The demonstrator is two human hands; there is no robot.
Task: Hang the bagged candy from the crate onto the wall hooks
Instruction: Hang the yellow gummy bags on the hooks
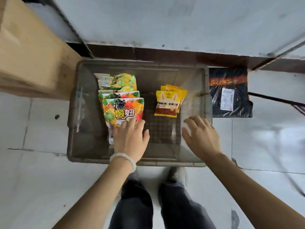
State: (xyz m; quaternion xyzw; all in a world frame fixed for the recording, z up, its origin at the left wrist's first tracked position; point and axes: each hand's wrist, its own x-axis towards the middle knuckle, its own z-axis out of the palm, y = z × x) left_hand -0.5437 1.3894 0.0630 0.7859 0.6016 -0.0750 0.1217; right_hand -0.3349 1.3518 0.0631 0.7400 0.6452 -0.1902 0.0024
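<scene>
A grey plastic crate (74,113) sits on the floor, its grid bottom showing. Along its left side lies an overlapping row of fruit-print candy bags (123,107), flat and face up. Right of centre, well apart, lie 2 stacked yellow candy bags (168,103) with red contents.

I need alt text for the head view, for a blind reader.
A left hand touches a fruit candy bag in a grey crate on the floor; the right hand hovers open beside yellow bags. A cardboard box stands left.
</scene>
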